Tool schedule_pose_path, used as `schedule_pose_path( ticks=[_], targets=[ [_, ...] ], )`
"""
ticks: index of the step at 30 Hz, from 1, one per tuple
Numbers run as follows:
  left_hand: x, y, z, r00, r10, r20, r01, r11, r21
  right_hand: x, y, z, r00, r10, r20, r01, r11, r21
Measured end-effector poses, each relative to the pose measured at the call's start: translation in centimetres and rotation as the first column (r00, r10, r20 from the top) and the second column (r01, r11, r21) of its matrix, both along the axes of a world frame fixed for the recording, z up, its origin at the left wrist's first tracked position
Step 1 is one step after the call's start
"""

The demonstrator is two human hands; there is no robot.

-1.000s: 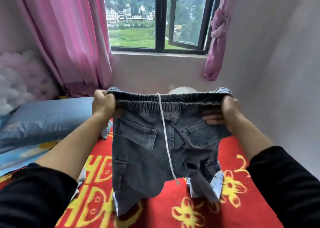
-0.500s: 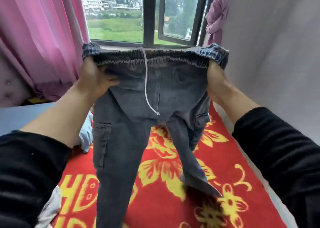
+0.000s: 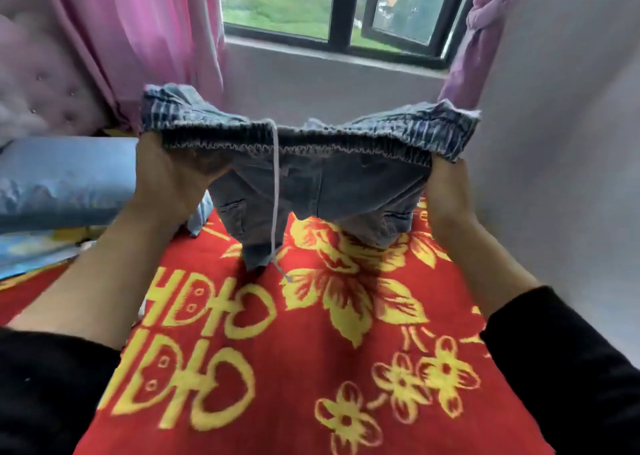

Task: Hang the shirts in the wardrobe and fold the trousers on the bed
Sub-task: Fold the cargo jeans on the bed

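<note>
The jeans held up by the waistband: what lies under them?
Under the jeans is the red blanket with yellow flowers; the leg ends touch it. A white drawstring dangles in front. The blanket patch behind the legs is hidden.

Faded blue-grey denim trousers (image 3: 346, 181) above a red blanket (image 3: 294, 368)

Yellow flowers pattern the blanket; white drawstring (image 3: 276, 191); pink curtains (image 3: 145, 32); apparently pale blue pillow (image 3: 65, 177).

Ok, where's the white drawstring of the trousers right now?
In the head view the drawstring hangs from the middle of the trousers' waistband, between the left hand and right hand, its tip dangling over the red blanket.
</note>
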State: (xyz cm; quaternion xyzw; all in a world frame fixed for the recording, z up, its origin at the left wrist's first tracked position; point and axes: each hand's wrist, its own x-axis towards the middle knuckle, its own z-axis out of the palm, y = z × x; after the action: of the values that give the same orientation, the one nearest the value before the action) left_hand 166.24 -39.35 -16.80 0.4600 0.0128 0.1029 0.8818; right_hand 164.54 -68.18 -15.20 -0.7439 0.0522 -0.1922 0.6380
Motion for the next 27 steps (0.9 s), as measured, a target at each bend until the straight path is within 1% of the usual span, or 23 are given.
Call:
schedule_pose_path(
  ticks=[1,2,3,4,5,6,7,8,10,12,13,14,15,16,17,19,20,22,25,26,27],
  targets=[
    [-1.7,0.0,-2.5,0.999,-0.006,-0.042,0.008,0.999,0.032,-0.9,-0.4,-1.9,0.999,0.04,-0.034,-0.041,0.999,-0.007],
    [-3.7,-0.4,-5.2,0.995,-0.017,-0.094,0.021,0.999,0.042,-2.3,-0.5,-4.2,0.993,0.053,-0.107,-0.052,0.999,0.014],
    [-5.4,-0.5,-8.4,0.982,0.011,-0.191,-0.005,1.0,0.031,-3.7,-0.8,-6.8,0.979,0.062,-0.196,-0.06,0.998,0.014],
    [-6.7,-0.7,-11.5,0.951,0.05,-0.306,-0.039,0.998,0.042,-5.2,-0.8,-8.9,0.955,0.074,-0.288,-0.067,0.997,0.034],
    [-8.1,-1.0,-14.5,0.899,0.106,-0.424,-0.068,0.992,0.102,-6.5,-1.3,-11.3,0.923,0.085,-0.376,-0.08,0.996,0.028],
    [-9.9,-1.5,-17.1,0.839,0.15,-0.523,-0.071,0.983,0.169,-7.6,-1.7,-13.7,0.891,0.083,-0.447,-0.101,0.995,-0.018],
    [-11.8,-2.2,-19.8,0.785,0.171,-0.596,-0.04,0.973,0.226,-8.6,-2.0,-16.4,0.854,0.069,-0.516,-0.147,0.983,-0.112],
    [-13.9,-2.7,-22.4,0.732,0.178,-0.658,-0.005,0.966,0.257,-9.7,-2.4,-19.3,0.808,0.051,-0.587,-0.214,0.953,-0.213],
    [-17.7,-3.3,-26.7,0.611,0.224,-0.759,0.061,0.943,0.327,-12.0,-3.2,-24.2,0.689,-0.032,-0.724,-0.355,0.856,-0.375],
    [-21.0,-3.3,-29.8,0.501,0.261,-0.825,0.129,0.92,0.37,-14.3,-4.0,-28.3,0.587,-0.069,-0.807,-0.49,0.762,-0.422],
    [-22.5,-3.2,-31.1,0.474,0.297,-0.829,0.212,0.875,0.435,-15.5,-4.3,-29.9,0.532,-0.095,-0.841,-0.572,0.692,-0.44],
    [-24.0,-2.9,-32.2,0.473,0.354,-0.807,0.328,0.779,0.535,-16.8,-4.4,-31.3,0.489,-0.132,-0.863,-0.653,0.6,-0.462],
    [-25.3,-2.4,-33.6,0.487,0.405,-0.774,0.442,0.65,0.618,-17.9,-4.6,-32.9,0.471,-0.165,-0.866,-0.713,0.507,-0.485],
    [-26.5,-1.9,-34.6,0.51,0.43,-0.745,0.528,0.527,0.666,-18.9,-4.8,-34.4,0.478,-0.178,-0.86,-0.757,0.413,-0.506],
    [-27.6,-1.4,-35.5,0.533,0.421,-0.734,0.602,0.421,0.678,-19.7,-4.7,-35.5,0.504,-0.169,-0.847,-0.781,0.329,-0.531],
    [-29.5,-0.5,-37.0,0.582,0.357,-0.73,0.702,0.232,0.673,-21.2,-4.1,-36.9,0.54,-0.077,-0.838,-0.82,0.179,-0.544],
    [-30.2,-0.1,-37.5,0.596,0.332,-0.731,0.731,0.151,0.665,-21.9,-3.5,-37.3,0.539,-0.028,-0.842,-0.833,0.13,-0.537],
    [-31.3,1.1,-38.6,0.603,0.324,-0.729,0.765,0.025,0.644,-23.2,-2.5,-38.1,0.487,0.007,-0.873,-0.871,0.076,-0.486],
    [-32.6,2.7,-40.5,0.575,0.353,-0.738,0.815,-0.163,0.557,-25.7,-1.6,-40.7,0.339,-0.01,-0.941,-0.94,0.024,-0.339],
    [-33.0,2.9,-41.4,0.557,0.362,-0.747,0.83,-0.213,0.516,-26.4,-1.3,-41.7,0.278,-0.026,-0.96,-0.96,0.022,-0.278],
    [-33.4,3.1,-42.3,0.537,0.368,-0.759,0.843,-0.241,0.48,-27.0,-1.1,-42.8,0.22,-0.028,-0.975,-0.975,0.027,-0.22]
  ],
)
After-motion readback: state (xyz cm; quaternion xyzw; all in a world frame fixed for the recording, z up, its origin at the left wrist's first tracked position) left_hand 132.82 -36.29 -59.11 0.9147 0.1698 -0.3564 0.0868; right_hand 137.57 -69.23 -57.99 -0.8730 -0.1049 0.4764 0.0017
